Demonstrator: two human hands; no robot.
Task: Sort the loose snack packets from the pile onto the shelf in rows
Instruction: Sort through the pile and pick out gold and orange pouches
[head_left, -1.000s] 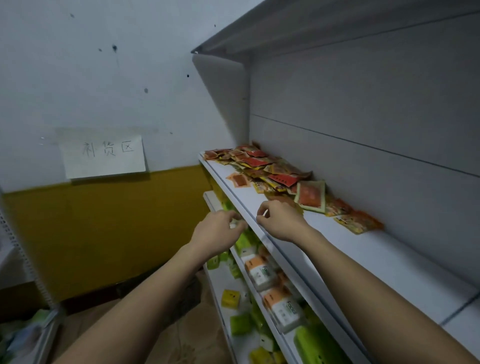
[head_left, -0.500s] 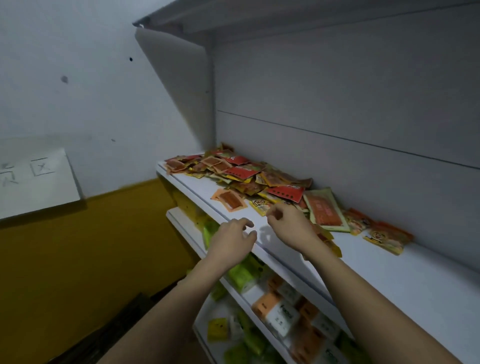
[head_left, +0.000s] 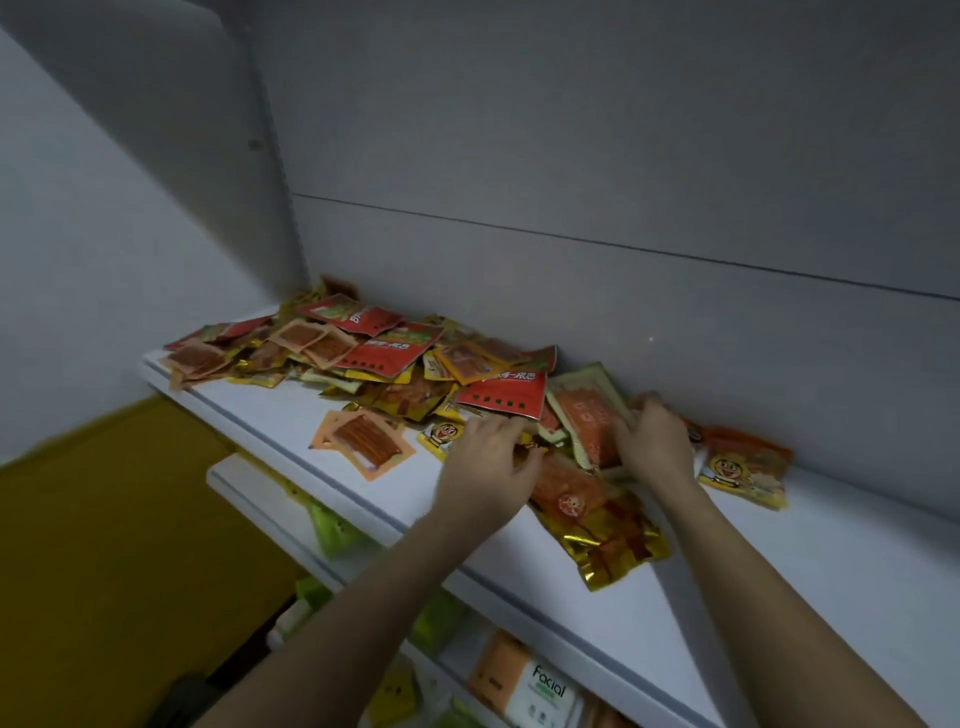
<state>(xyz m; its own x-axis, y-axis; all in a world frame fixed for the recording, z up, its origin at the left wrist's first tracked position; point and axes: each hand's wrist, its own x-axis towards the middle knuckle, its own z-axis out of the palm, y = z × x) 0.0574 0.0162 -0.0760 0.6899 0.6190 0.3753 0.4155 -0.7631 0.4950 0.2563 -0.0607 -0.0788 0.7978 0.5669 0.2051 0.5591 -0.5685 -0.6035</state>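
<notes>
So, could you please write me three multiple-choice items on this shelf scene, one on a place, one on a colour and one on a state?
1. Where does the pile of snack packets lie?
A. on the floor
B. on the white shelf, against its back wall
C. in a basket

2. What colour is the crinkled foil packet nearest the shelf's front edge?
A. gold
B. blue
C. black

3. What are the two hands doing?
A. both hang idle below the shelf
B. both carry a box
C. both reach into the pile's right end

Answers:
1 B: the packets spread over the shelf board up to the grey back panel.
2 A: its wrinkled foil shines gold.
3 C: the left hand lies on packets near the front, and the right hand has its fingers at a green-edged orange packet.
</notes>
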